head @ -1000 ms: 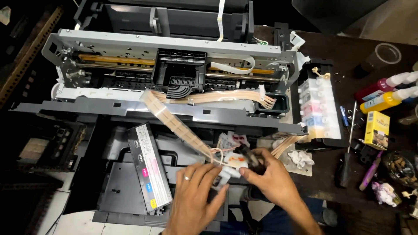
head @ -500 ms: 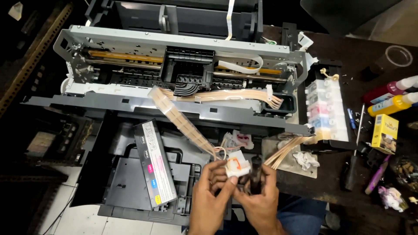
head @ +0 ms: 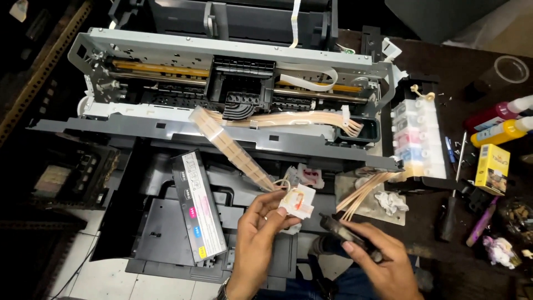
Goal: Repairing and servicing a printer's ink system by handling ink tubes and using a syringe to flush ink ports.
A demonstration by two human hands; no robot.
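Your bare left hand (head: pixel 258 236) wears a metal wristband, your right hand (head: pixel 383 266) nothing, blue trousers below.

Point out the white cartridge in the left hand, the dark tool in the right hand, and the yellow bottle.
white cartridge (head: pixel 297 201), head view, stained front face.
dark tool (head: pixel 348 236), head view, mid-shaft.
yellow bottle (head: pixel 499 133), head view, body.

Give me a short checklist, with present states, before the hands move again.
1. Left hand has a firm grip on the white damper: ok.
2. Right hand holds the dark tool: ok.
3. Tool tip apart from the damper: ok.
4. Tube ribbon runs unkinked to the damper: cannot tell, the end is hidden.
5. Loose tubes by the ink tank stay apart from the tool: not ok, they look to be touching it.
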